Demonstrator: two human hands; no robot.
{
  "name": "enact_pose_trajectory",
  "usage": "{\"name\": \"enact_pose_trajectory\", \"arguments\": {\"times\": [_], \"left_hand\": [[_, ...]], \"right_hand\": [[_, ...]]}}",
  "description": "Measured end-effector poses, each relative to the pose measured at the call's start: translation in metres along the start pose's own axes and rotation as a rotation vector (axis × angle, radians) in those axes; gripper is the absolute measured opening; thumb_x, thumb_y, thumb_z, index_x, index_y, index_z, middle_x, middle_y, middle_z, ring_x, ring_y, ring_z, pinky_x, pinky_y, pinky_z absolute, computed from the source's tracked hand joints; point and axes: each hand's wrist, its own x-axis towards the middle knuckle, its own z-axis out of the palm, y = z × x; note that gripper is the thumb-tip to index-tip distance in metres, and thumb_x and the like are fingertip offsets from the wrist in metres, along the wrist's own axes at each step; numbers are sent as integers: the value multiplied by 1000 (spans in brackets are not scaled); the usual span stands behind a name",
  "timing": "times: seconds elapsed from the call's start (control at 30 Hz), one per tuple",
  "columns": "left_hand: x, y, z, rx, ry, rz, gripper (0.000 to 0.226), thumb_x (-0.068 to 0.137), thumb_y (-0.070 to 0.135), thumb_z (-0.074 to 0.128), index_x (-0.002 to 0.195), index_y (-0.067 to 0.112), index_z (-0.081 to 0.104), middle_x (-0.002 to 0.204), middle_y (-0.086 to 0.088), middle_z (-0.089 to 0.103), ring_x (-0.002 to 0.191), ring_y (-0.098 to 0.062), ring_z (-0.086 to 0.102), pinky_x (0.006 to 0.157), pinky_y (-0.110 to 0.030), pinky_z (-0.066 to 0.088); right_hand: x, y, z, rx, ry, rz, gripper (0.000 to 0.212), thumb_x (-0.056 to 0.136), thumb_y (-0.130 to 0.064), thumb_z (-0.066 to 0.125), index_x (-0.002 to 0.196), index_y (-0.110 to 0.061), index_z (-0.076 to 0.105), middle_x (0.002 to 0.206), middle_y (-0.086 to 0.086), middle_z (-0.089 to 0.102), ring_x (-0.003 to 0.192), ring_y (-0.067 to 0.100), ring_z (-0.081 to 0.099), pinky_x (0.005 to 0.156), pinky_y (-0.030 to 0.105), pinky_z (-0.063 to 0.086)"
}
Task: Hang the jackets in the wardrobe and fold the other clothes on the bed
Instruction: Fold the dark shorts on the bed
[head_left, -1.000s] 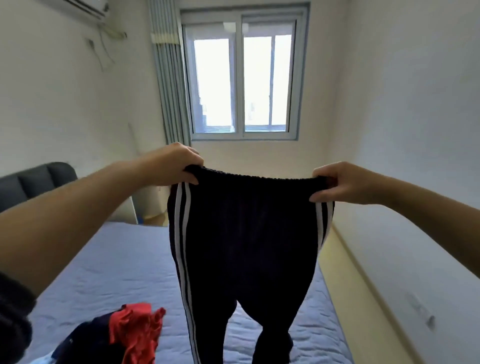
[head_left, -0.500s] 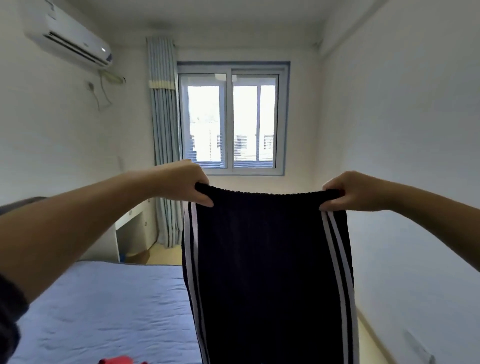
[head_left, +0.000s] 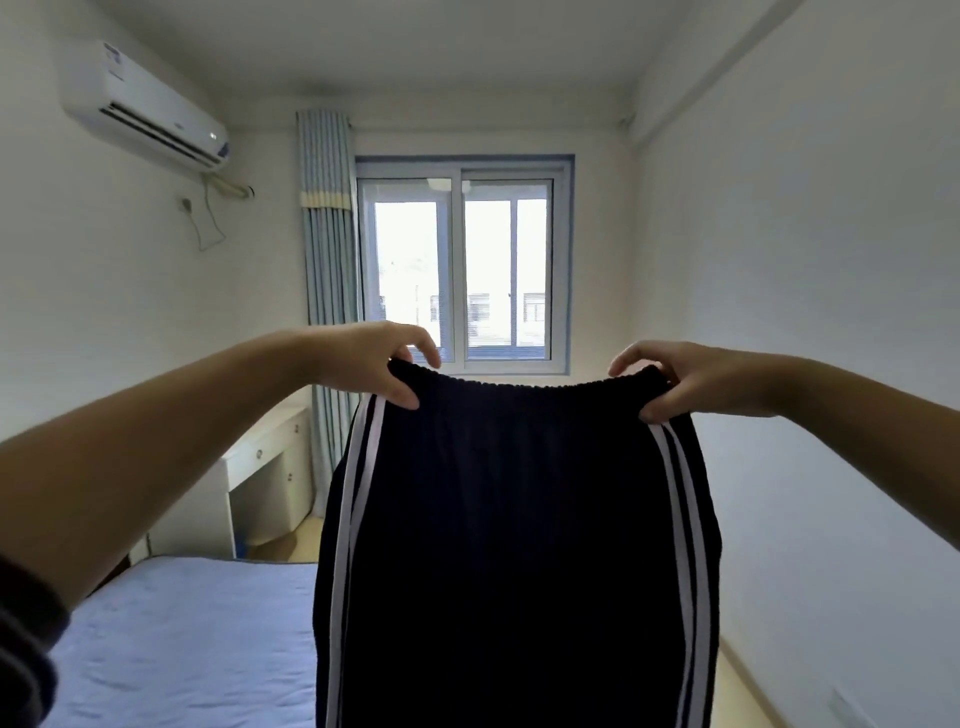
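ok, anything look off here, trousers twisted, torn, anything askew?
Nothing stands out. The black track trousers with white side stripes hang flat and untwisted, waistband roughly level, pinched at its ends by the left hand and right hand. The blue-sheeted bed below shows only light creases.

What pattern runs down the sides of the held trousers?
Two white stripes down each side of the dark trousers, head view.

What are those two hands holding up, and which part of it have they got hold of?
Dark track pants with white side stripes, held by the elastic waistband: the left hand pinches its left corner and the right hand its right corner, so the pants hang down.
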Motion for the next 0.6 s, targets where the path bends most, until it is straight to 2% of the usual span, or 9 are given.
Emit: {"name": "enact_pose_trajectory", "arguments": {"times": [0.07,0.13,0.17,0.2,0.27,0.3,0.37,0.5,0.6], "left_hand": [[2,2,0,73,177,19,43,81,22,74,118,32,53,92,12,64,78,-6,64,71,-18,50],[4,5,2,144,531,116,42,82,17,72,121,19,56,91,12,59,77,-4,58,70,-15,44],[4,6,3,158,612,138,37,82,15,71,118,15,58,91,10,58,77,-7,58,70,-16,45],[1,8,4,171,539,110,29,82,15,71,109,16,61,91,8,60,77,-11,59,70,-20,48],[-1,13,14,326,54,-74,12,80,16,71,86,23,63,84,5,63,76,-15,61,72,-28,53],[0,12,22,401,-112,-148,13,78,16,71,77,25,62,80,4,62,75,-15,59,74,-30,52],[1,8,29,424,-156,-206,12,78,17,71,72,21,61,78,1,60,74,-15,56,74,-30,50],[1,-6,24,287,-126,-253,10,80,20,69,73,19,62,79,0,60,75,-15,55,74,-30,48],[-1,-14,14,1,-114,-219,1,84,20,68,85,20,68,82,3,64,77,-11,57,68,-23,46]], "right_hand": [[8,-4,6,-81,202,-40,36,81,-3,70,110,-22,59,92,-1,67,89,17,65,76,23,51],[18,-7,13,-159,635,-176,20,82,-7,69,95,-20,60,83,-8,63,82,13,62,68,15,43],[21,-8,14,-184,772,-224,17,83,-10,68,91,-22,59,78,-13,59,77,10,59,63,12,38],[23,-8,16,-184,762,-225,16,84,-10,67,90,-22,58,76,-14,57,74,9,57,61,11,36],[25,-7,26,-213,384,-106,15,84,-9,67,80,-21,60,73,-12,60,71,9,56,59,14,37],[24,-6,34,-270,226,-36,18,83,-9,67,74,-23,60,70,-11,59,68,7,54,57,13,36],[25,-1,42,-342,191,-6,23,85,-11,66,70,-25,55,67,-10,54,63,4,48,53,12,33],[23,1,39,-159,265,-57,18,90,-12,61,77,-23,55,71,-8,53,65,5,49,57,14,35],[20,1,29,-10,203,-8,7,93,-15,57,95,-21,58,81,-4,61,73,11,60,59,19,46]]}}
